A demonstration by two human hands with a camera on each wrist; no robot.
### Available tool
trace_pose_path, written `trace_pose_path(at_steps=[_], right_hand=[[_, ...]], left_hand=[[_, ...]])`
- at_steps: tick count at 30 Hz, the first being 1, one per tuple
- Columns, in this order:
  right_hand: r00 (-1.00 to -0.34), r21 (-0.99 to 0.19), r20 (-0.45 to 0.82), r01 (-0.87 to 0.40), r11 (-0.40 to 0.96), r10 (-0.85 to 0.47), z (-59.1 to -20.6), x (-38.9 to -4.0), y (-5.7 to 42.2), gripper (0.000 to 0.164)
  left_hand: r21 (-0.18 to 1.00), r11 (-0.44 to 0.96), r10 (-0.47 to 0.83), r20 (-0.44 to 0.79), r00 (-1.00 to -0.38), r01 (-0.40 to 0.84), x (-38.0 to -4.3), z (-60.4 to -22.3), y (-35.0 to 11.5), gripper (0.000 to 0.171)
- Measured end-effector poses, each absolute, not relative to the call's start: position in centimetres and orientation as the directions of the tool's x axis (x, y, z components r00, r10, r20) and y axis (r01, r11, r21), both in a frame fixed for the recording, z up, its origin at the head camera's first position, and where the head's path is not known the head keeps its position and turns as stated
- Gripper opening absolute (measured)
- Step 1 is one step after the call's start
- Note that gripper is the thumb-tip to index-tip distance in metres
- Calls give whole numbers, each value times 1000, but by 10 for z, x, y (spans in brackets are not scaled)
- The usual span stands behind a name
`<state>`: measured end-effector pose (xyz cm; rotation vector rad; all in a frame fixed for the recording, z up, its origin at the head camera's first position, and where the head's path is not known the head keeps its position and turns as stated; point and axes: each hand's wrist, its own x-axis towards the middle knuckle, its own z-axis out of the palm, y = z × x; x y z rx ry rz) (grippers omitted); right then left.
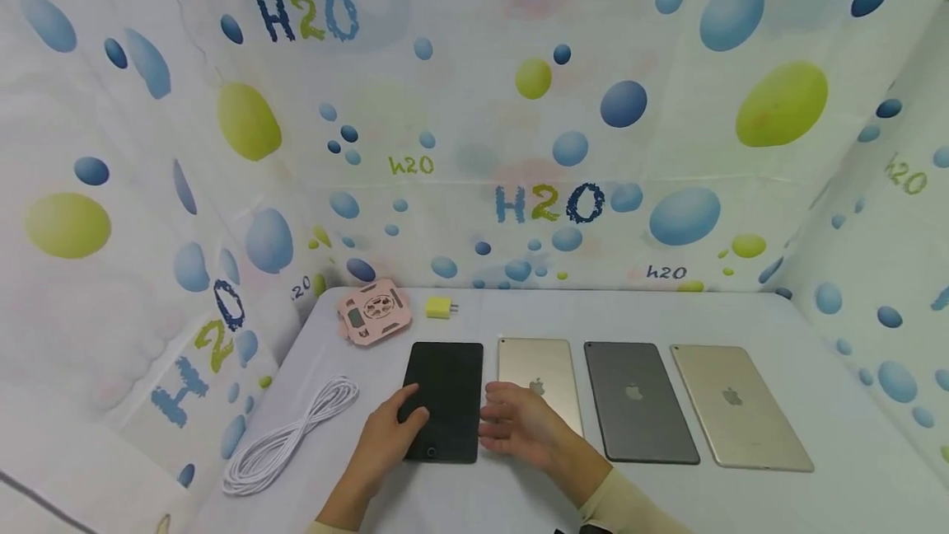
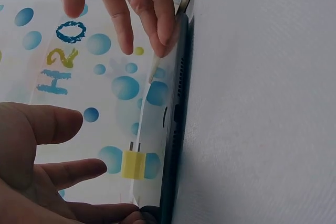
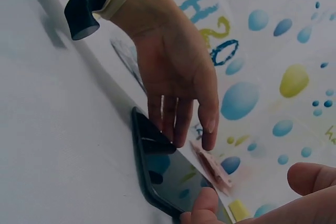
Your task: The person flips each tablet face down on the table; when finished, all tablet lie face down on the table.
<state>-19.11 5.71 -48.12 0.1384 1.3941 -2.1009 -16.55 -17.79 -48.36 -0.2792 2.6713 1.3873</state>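
Note:
A black-screened tablet (image 1: pixel 452 377) lies face up on the table, its round home button toward the person. My left hand (image 1: pixel 387 437) is at the tablet's left edge, thumb over the screen side and fingers along the rim. On the opposite side, my right hand (image 1: pixel 525 428) has relaxed, slightly spread fingertips at or beside the right edge; whether they touch is unclear. In the right wrist view the tablet (image 3: pixel 165 179) lies between both hands, its screen reflecting the backdrop. Beneath and behind the right hand is a gold tablet (image 1: pixel 544 357), back up, partly covered.
Further right lie a grey tablet (image 1: pixel 641 427) and another gold tablet (image 1: pixel 749 423), both back up. A coiled white cable (image 1: pixel 278 447) rests at left. At the back are a pink square device (image 1: pixel 376 311) and a yellow plug adapter (image 1: pixel 439 307). Patterned curtains surround the white table (image 1: pixel 630 320).

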Motion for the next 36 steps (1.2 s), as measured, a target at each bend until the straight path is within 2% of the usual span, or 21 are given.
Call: trace_pose_path(at_steps=[6, 12, 23, 31, 36], right_hand=[[-807, -783, -411, 551, -290, -424, -481, -193, 57, 62], [-805, -786, -329, 523, -330, -494, -481, -200, 48, 47], [-803, -809, -292, 497, -314, -520, -476, -203, 18, 45], [-792, -829, -290, 489, -273, -537, -476, -206, 4, 65], [-760, -827, -289, 505, -248, -582, -479, -210, -3, 74]], left_hand=[[803, 556, -102, -189, -977, -214, -166, -482, -176, 54], [814, 552, -67, -168, -983, -177, -165, -480, -173, 50], [856, 477, -45, -201, -979, -198, -167, -479, -182, 52], [866, 459, -22, -209, -978, -196, -167, -470, -185, 66], [890, 415, 12, -214, -977, -190, -166, -463, -189, 68]])
